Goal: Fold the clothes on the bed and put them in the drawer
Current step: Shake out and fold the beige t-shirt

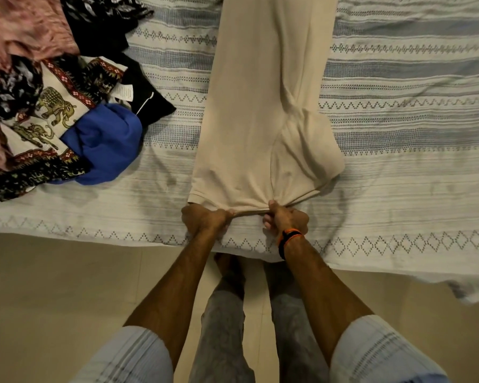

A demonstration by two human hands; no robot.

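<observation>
A long beige garment lies stretched across the bed, running from the near edge to the top of the view. Its right side is bunched into a rounded fold. My left hand grips the garment's near hem with curled fingers. My right hand, with an orange and black band at the wrist, grips the same hem a little to the right. The hem is pulled taut between the two hands. No drawer is in view.
A heap of unfolded clothes sits at the left of the bed: a blue garment, an elephant-print cloth, black pieces and a pink fabric. The bed's near edge overhangs a beige tiled floor. My legs stand against the bed.
</observation>
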